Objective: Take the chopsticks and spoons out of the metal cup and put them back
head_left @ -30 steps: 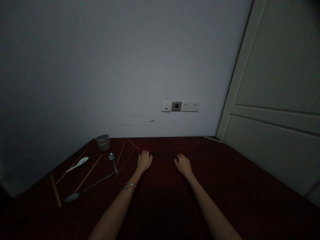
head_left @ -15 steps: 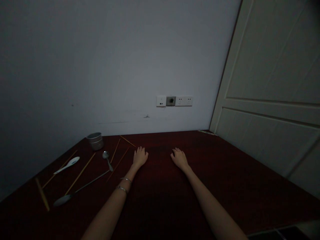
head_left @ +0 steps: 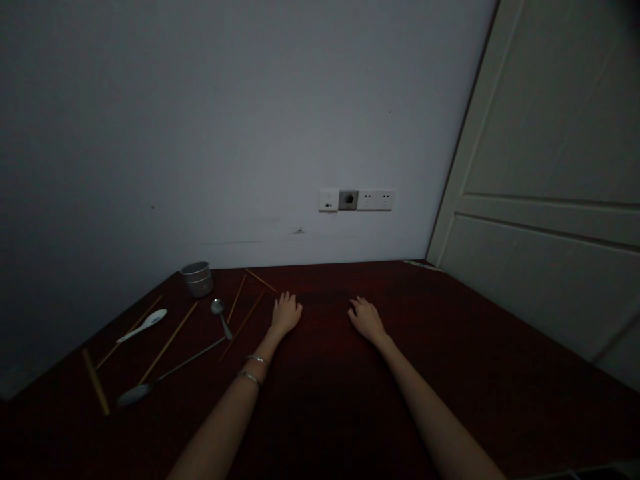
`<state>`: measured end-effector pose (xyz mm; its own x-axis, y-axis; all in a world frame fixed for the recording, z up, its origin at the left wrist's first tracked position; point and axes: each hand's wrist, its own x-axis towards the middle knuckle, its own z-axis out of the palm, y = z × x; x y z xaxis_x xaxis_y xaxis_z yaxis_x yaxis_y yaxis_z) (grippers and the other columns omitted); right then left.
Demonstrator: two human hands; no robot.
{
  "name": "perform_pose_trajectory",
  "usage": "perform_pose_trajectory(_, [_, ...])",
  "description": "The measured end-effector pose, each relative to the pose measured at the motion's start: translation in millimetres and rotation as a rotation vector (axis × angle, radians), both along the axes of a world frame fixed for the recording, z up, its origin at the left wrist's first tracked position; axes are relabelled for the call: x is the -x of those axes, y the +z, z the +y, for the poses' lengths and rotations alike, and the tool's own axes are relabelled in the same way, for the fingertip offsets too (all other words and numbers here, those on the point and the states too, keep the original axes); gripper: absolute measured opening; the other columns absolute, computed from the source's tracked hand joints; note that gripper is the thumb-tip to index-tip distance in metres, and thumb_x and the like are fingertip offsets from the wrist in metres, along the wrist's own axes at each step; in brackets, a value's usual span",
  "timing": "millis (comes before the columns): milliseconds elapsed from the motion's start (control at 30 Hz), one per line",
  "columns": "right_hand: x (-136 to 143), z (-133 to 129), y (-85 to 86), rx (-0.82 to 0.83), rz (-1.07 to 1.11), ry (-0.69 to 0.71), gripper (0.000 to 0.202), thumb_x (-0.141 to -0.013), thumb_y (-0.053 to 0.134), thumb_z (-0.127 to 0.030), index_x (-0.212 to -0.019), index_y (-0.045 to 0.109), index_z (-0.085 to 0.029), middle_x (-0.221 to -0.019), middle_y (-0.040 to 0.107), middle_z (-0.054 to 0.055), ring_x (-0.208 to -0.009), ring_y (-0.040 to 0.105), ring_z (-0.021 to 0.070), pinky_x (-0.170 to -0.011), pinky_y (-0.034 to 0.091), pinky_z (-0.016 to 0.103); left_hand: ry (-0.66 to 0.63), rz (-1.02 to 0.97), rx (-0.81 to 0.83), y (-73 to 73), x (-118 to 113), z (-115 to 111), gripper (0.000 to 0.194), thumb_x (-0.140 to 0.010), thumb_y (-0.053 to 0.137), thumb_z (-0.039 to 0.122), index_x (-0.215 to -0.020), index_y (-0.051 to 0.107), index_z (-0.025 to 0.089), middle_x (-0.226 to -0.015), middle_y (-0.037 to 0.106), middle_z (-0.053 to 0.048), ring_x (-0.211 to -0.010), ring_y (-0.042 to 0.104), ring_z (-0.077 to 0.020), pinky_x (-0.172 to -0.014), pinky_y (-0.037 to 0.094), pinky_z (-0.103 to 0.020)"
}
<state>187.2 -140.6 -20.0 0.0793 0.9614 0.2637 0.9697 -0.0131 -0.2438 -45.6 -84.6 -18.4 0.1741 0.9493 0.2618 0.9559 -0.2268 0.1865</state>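
My left hand (head_left: 287, 313) rests palm down on the dark red table (head_left: 320, 373), fingers a little apart, holding nothing; two bracelets circle that wrist. My right hand (head_left: 367, 319) lies on the table across from it, fingers slightly spread and bent, with nothing held. Left of my left hand are several thin sticks (head_left: 169, 343), a small metal spoon (head_left: 221, 319), a long-handled metal spoon (head_left: 134, 395) and a white spoon (head_left: 143, 326). A metal cup (head_left: 197, 280) stands upright at the table's back left.
A pale wall (head_left: 250, 133) rises behind the table, with a row of sockets (head_left: 375, 200) low on it. On the right is a cream panelled door (head_left: 555, 153). A thicker yellowish stick (head_left: 96, 383) lies at the far left.
The whole view has shifted slightly, so things appear a little further right. Both hands remain on the table, in about the same pose.
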Motion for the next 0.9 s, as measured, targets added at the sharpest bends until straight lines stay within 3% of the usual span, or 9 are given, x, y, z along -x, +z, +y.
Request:
perform_pose_trajectory(600, [-1.5,3.0,-3.6,0.033,-0.045,0.004,0.047,-0.084,0.033,-0.029,-0.124,0.048,-0.010,-0.133,0.042,0.015,-0.125,0.033,0.0236,-0.101,0.025,0.036,0.019,0.049,-0.038,-6.3,-0.8,0.2,0.043,-0.086,0.031,0.031,-0.120,0.047,0.011,-0.134,0.039,-0.016,-0.125,0.032,-0.0266,-0.101,0.026,-0.043])
perform_pose_trajectory(900, [-1.9,4.0,-6.8,0.037,-0.078,0.004,0.046,-0.084,0.032,-0.028,-0.124,0.048,-0.010,-0.133,0.042,0.015,-0.126,0.033,0.0238,-0.101,0.025,0.037,0.016,0.045,0.002,0.7,-1.6,-7.0,0.045,-0.086,0.029,0.031,-0.121,0.045,0.009,-0.135,0.037,-0.018,-0.127,0.029,-0.0270,-0.102,0.023,-0.044])
